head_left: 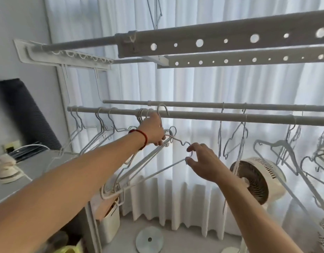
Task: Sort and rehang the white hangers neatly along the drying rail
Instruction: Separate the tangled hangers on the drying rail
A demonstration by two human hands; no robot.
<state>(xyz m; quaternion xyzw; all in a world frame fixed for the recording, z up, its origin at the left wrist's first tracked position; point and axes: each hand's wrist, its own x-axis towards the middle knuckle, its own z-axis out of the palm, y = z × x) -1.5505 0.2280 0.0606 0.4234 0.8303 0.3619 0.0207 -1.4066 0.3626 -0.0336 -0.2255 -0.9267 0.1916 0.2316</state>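
Left hand (pixel 154 131) holds a bunch of white hangers (pixel 139 165) just below the drying rail (pixel 212 115), right hand (pixel 203 161) pinches one hanger's shoulder; risk: tangled hooks may snag, spilling the bunch during separation.
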